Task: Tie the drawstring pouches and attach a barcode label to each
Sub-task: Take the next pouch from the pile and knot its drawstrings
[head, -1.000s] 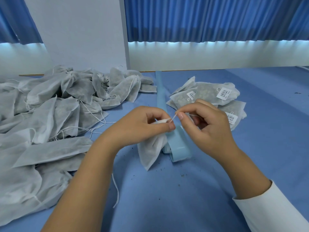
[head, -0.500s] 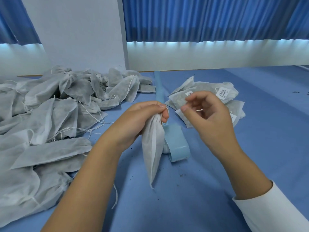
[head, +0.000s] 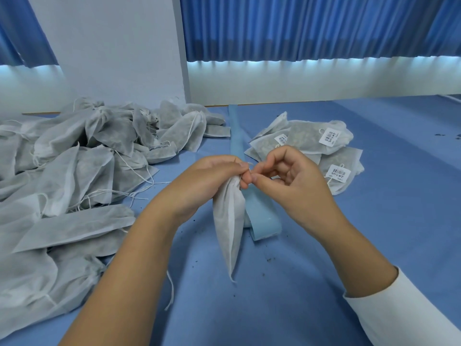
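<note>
At frame centre my left hand (head: 207,186) grips the gathered neck of a white drawstring pouch (head: 230,221) hanging down, while my right hand (head: 291,181) pinches its drawstring (head: 250,164)

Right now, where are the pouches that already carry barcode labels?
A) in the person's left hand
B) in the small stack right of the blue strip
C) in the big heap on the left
B: barcode labels show only on the small stack right of the blue strip; the big heap shows none.
</note>
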Available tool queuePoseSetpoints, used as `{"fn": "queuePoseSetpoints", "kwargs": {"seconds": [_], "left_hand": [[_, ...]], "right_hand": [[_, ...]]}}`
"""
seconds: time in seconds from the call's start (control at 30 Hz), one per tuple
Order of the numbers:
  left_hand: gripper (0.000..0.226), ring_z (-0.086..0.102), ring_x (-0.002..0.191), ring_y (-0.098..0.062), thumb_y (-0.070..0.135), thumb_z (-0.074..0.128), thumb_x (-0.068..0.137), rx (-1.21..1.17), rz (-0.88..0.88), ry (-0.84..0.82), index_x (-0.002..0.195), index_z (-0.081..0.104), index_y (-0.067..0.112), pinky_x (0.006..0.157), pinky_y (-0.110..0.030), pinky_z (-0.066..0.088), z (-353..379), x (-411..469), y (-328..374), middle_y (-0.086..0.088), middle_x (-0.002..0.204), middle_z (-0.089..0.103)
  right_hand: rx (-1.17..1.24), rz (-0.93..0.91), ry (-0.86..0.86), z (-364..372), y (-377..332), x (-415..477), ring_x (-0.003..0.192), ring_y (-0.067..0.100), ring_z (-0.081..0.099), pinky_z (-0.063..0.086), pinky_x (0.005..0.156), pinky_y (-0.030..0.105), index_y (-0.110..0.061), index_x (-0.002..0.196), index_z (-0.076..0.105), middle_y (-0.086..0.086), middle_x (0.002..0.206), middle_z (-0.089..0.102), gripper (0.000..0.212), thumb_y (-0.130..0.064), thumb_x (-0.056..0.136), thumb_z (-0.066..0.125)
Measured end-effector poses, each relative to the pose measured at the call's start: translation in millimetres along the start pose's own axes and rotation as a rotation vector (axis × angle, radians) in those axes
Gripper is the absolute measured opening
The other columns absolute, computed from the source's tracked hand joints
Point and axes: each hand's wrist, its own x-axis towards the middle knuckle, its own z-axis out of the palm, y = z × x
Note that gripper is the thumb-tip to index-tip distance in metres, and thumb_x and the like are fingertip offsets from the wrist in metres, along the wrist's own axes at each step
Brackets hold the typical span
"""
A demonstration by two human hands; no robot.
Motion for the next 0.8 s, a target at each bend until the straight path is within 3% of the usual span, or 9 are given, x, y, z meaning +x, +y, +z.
{"fn": "queuePoseSetpoints", "kwargs": {"seconds": [0.07,0.2,0.3,0.4,0.5,0.6,0.7,0.8], "left_hand": [[0.027,0.054,0.072,-0.011,0.036,0.058,0.087,0.031,0.002,0.001,0.064,0.07,0.029,0.073,-0.032,0.038,-0.5,0.4,-0.7,0.009,0.073,0.065],[0.024,0.055,0.068,0.0,0.025,0.066,0.092,0.045,0.023,0.073,0.07,0.074,0.028,0.059,-0.011,0.04,-0.4,1.8,-3.2,0.01,0.08,0.071],[0.012,0.054,0.07,-0.006,0.026,0.075,0.084,0.049,0.009,0.161,0.072,0.075,0.023,0.064,-0.018,0.041,-0.4,3.0,-4.3,0.004,0.077,0.069],[0.015,0.051,0.074,-0.013,0.03,0.076,0.082,0.067,-0.021,0.188,0.078,0.076,0.016,0.066,-0.024,0.038,0.5,3.4,-4.4,-0.008,0.081,0.067],[0.018,0.053,0.083,-0.016,0.031,0.075,0.084,0.061,-0.033,0.207,0.082,0.076,0.013,0.078,-0.029,0.038,1.3,3.7,-4.1,-0.022,0.101,0.069],[0.017,0.057,0.087,-0.013,0.03,0.074,0.085,0.051,-0.034,0.212,0.083,0.076,0.013,0.081,-0.026,0.041,0.8,4.0,-4.6,-0.015,0.104,0.071],[0.015,0.057,0.076,-0.005,0.03,0.074,0.085,0.05,-0.044,0.229,0.078,0.076,0.017,0.064,-0.01,0.041,-0.4,6.0,-5.1,0.0,0.085,0.072],[0.015,0.052,0.066,-0.002,0.029,0.075,0.085,0.072,-0.058,0.235,0.076,0.075,0.018,0.055,-0.006,0.038,0.4,6.0,-4.9,0.008,0.076,0.065]], "right_hand": [[-0.013,0.002,-0.006,1.5,1.1,0.1,0.085,0.034,0.068,0.045,0.067,0.029,-0.013,0.083,0.043,0.017,0.086,0.069,0.03,0.01,0.087,0.062],[-0.03,0.027,-0.01,2.3,2.4,1.1,0.075,0.012,0.059,0.04,0.061,0.02,-0.015,0.082,0.043,0.0,0.08,0.061,0.03,0.012,0.088,0.055],[-0.046,0.026,-0.008,2.5,2.3,0.7,0.07,0.006,0.05,0.038,0.058,0.016,-0.016,0.082,0.045,-0.005,0.079,0.057,0.03,0.012,0.087,0.053],[-0.045,0.02,-0.007,3.1,0.2,0.2,0.07,0.005,0.05,0.04,0.06,0.018,-0.015,0.083,0.046,-0.002,0.08,0.056,0.029,0.013,0.086,0.054],[-0.015,0.029,-0.012,3.5,-0.5,-1.1,0.077,0.008,0.056,0.045,0.068,0.034,-0.015,0.085,0.046,0.001,0.084,0.06,0.03,0.012,0.085,0.061],[-0.016,0.046,-0.003,3.1,-0.6,-1.9,0.08,0.011,0.06,0.047,0.073,0.042,-0.013,0.086,0.046,0.001,0.085,0.064,0.029,0.007,0.084,0.067],[-0.047,0.016,0.04,2.2,1.1,-0.5,0.072,0.009,0.057,0.043,0.062,0.026,-0.015,0.083,0.048,0.001,0.081,0.064,0.028,0.005,0.085,0.068],[-0.185,-0.057,0.072,2.0,5.5,-0.4,0.065,0.002,0.054,0.04,0.056,0.019,-0.019,0.087,0.06,-0.01,0.077,0.063,0.023,0.003,0.084,0.068]]}}
